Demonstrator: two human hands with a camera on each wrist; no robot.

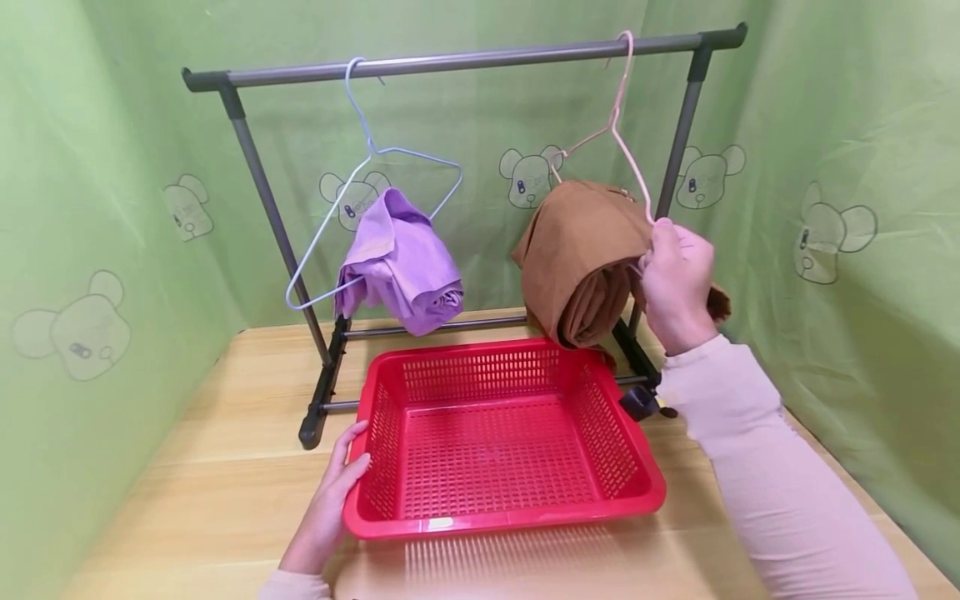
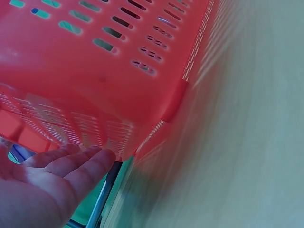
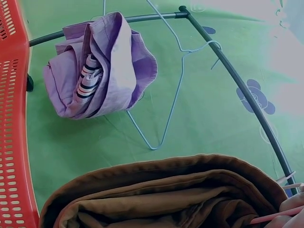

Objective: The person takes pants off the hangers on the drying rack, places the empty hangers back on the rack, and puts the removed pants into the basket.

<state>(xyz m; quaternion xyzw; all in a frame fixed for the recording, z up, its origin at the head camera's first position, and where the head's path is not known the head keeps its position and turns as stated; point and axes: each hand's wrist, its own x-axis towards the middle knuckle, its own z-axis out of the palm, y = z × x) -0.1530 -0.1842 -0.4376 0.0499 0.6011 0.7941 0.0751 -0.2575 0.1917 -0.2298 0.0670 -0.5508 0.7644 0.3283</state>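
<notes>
Under the right end of a grey metal rail (image 1: 480, 58), a pink hanger (image 1: 616, 117) carries the brown cloth (image 1: 581, 237), a thick, matte bundle rolled in many layers. Its outer face is smooth; the near end shows a tight coil of folds. That coiled end points toward the viewer and slightly down, above the far right corner of a red basket (image 1: 498, 523), and the bundle's long axis runs from the back forward. Whether cloth and basket touch, I cannot tell. The thin hanger stands turned, hook over the rail, one arm slanting down to the right hand (image 1: 678, 279), whose thumb and curled fingers pinch its lower corner.

The basket is glossy plastic, rectangular, with rounded corners, slotted walls and a gridded floor; its long axis runs left to right on the pale wood table (image 1: 217, 467). At its left side, the left hand (image 1: 330, 500) has its fingers extended against the slotted wall.

Farther left on the rail hangs a blue hanger (image 1: 369, 148), its lower bar holding the purple cloth (image 1: 401, 262), crumpled and soft, with a dark-striped inner part. Behind hangs a creased green sheet (image 1: 465, 117) printed with mouse faces.
</notes>
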